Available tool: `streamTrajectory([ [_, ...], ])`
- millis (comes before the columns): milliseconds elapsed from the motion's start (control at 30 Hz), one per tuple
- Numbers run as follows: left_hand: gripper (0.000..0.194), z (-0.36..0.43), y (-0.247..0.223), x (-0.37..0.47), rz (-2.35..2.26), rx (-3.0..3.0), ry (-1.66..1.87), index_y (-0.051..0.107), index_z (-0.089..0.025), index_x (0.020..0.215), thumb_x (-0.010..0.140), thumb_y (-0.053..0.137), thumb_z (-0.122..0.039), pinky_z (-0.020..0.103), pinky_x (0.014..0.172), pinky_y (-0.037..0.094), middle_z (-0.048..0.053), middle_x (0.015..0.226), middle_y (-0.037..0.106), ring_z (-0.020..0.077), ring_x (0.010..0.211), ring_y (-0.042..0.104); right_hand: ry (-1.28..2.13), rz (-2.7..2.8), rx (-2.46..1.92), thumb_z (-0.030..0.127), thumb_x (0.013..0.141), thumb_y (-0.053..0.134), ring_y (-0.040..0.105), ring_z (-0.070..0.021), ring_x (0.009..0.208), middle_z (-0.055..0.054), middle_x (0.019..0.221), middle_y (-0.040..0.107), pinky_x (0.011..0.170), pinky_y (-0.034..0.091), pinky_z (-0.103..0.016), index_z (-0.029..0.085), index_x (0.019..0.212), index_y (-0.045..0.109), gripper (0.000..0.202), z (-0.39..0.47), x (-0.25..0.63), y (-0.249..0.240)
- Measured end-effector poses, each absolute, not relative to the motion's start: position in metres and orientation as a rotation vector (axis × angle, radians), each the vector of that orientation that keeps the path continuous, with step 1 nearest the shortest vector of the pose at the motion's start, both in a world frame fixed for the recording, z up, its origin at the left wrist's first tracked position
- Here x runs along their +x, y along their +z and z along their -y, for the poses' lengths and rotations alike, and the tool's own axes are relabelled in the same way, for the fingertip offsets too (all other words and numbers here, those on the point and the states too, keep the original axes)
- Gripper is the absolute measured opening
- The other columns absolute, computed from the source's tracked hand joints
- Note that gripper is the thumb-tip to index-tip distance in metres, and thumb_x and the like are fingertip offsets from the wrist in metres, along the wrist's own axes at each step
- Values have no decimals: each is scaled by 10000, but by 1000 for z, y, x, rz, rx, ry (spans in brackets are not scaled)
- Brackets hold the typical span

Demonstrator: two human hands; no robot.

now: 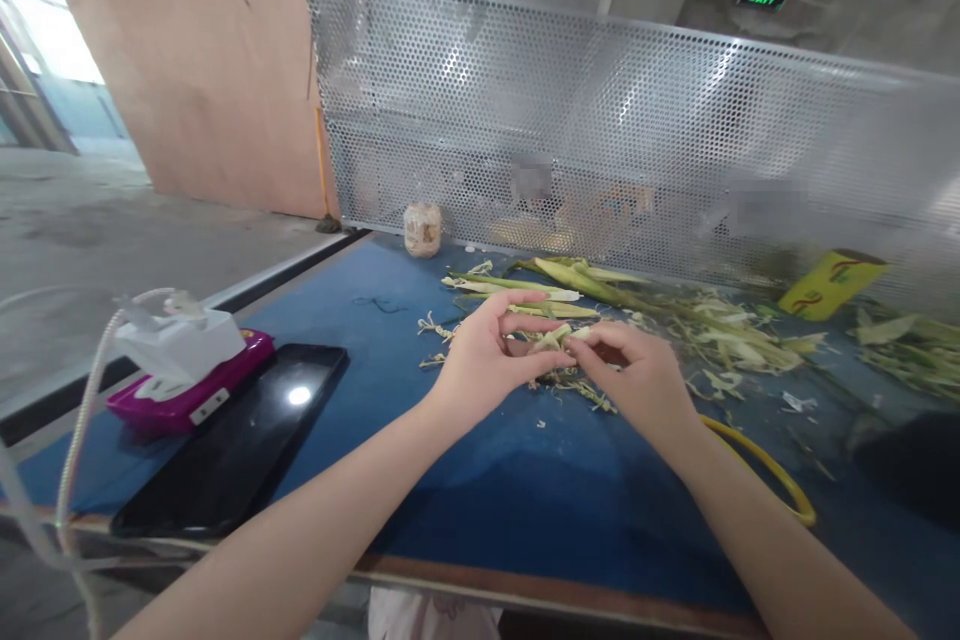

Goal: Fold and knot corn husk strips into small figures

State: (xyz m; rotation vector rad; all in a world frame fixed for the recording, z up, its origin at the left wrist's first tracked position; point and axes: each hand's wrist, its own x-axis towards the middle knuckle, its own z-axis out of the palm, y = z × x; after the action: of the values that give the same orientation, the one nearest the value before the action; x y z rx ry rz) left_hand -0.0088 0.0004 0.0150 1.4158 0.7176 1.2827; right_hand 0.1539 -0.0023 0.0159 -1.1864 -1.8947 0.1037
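Both hands meet over the middle of the blue table. My left hand (491,350) has its thumb and fingers curled round a small pale green plant piece (551,338). At the right end of that piece, my right hand (634,370) pinches it between thumb and fingertips. Just behind the hands lie long green leaves (577,280) and pale stalks (525,290). Knotted, curly plant strips (592,392) lie on the table under and around the hands.
A black phone (240,440) and a magenta power strip (191,390) with white plugs are at left. A jar (422,230) stands by the perforated metal screen (487,100). Shredded leaves (735,330), a yellow card (832,285) and a yellow hoop (772,465) are at right.
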Motion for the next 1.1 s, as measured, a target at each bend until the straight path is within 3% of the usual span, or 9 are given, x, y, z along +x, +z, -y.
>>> streamTrajectory([
  [133,440,-3,14,-10,-799,1435,1310,512,-193,1015,618,703,-208,273,624,521,32,836,676,130,613,648,372,1841,-1114,342,788,506,482,-106,466,-1,534,546,480,408,-239,170,617,604,262,7,153,22],
  [233,403,-5,13,-12,-828,1386,1355,521,-181,988,628,697,-219,292,653,530,38,839,676,137,629,654,702,1819,-864,311,812,465,510,-117,517,-25,662,583,508,449,-268,180,816,646,223,9,155,24],
  [333,386,-7,12,-12,-786,1323,1383,521,-174,965,629,701,-231,312,678,538,42,829,675,147,648,659,777,1848,-797,249,778,516,519,-126,566,-20,694,578,549,465,-285,211,973,633,231,10,157,24],
  [467,403,-7,9,-11,-764,1321,1405,531,-179,965,614,715,-255,335,675,545,47,833,676,151,638,657,577,1878,-997,265,807,492,467,-102,496,-3,607,550,517,433,-263,200,842,659,182,9,157,25],
  [600,409,-6,10,-11,-759,1352,1402,534,-181,963,607,718,-263,341,679,544,40,822,672,147,630,652,671,1770,-1069,306,757,562,428,-84,434,16,525,520,434,366,-229,179,709,628,150,6,156,24],
  [800,393,-5,11,-12,-775,1434,1390,524,-193,982,636,696,-263,342,705,532,40,861,670,160,668,660,960,1641,-1028,351,706,629,387,-61,419,25,557,518,394,304,-203,172,657,579,192,1,159,21],
  [1100,330,0,12,-10,-797,1592,1392,524,-196,989,683,645,-221,284,723,513,56,888,681,160,786,651,760,1838,-1151,351,762,553,406,-70,425,13,556,524,400,322,-206,168,651,583,216,3,159,24],
])
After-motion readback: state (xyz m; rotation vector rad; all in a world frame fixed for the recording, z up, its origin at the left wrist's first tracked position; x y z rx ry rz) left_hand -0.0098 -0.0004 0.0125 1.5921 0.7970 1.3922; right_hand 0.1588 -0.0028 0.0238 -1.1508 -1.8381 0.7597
